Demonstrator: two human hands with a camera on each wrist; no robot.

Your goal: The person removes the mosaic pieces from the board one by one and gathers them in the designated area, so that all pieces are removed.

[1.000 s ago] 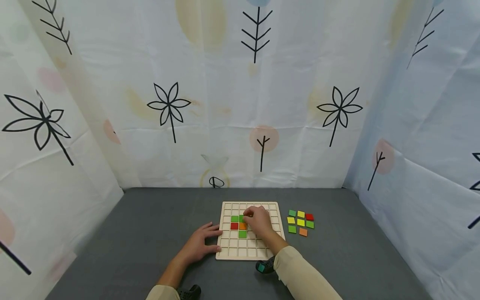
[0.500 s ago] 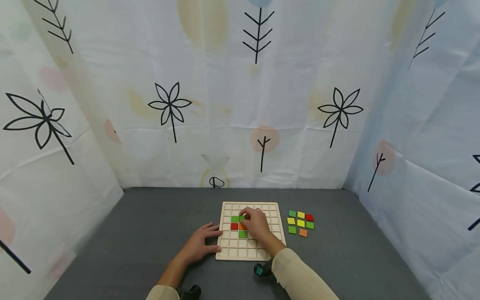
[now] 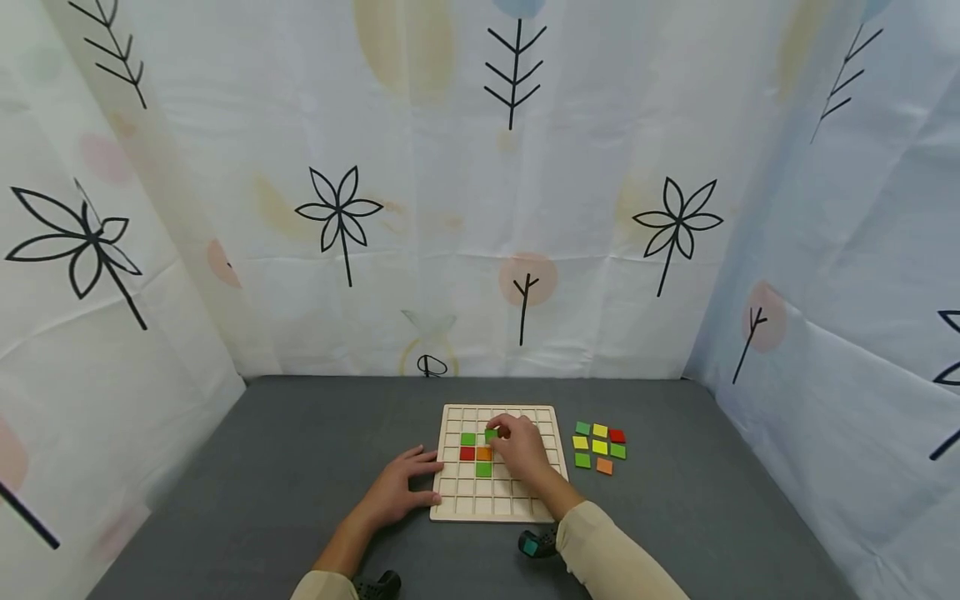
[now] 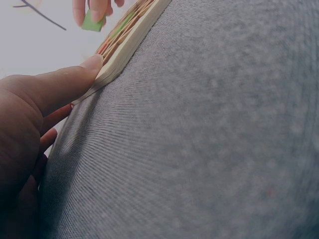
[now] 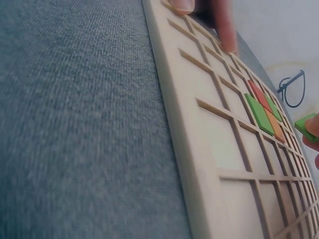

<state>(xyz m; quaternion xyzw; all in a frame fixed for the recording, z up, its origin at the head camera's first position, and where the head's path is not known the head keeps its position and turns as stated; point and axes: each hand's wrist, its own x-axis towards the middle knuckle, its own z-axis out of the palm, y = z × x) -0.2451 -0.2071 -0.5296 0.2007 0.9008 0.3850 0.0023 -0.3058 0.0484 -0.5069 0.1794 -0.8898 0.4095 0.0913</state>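
A pale wooden grid board (image 3: 454, 505) lies on the grey table. My right hand (image 3: 522, 448) pinches a green tile (image 5: 304, 125) between thumb and fingers, raised just above the board; the left wrist view also catches this green tile (image 4: 92, 22). Set in the cells are a green tile (image 3: 468, 439), a red tile (image 3: 467, 453), an orange tile (image 3: 484, 454) and another green tile (image 3: 483, 469). At the board's left edge rests my left hand (image 3: 399, 490), fingers extended, its thumb (image 4: 70, 84) touching the corner of the rim.
Right of the board lie several loose tiles in green, yellow, red and orange, among them a yellow tile (image 3: 599, 447) and an orange tile (image 3: 604, 467). Patterned white cloth (image 3: 480, 208) hangs behind the table (image 3: 315, 433) and at both sides.
The green tile at the upper right of the group has been lifted from its cell by my right hand, which moved slightly right. The left hand has stayed in place.
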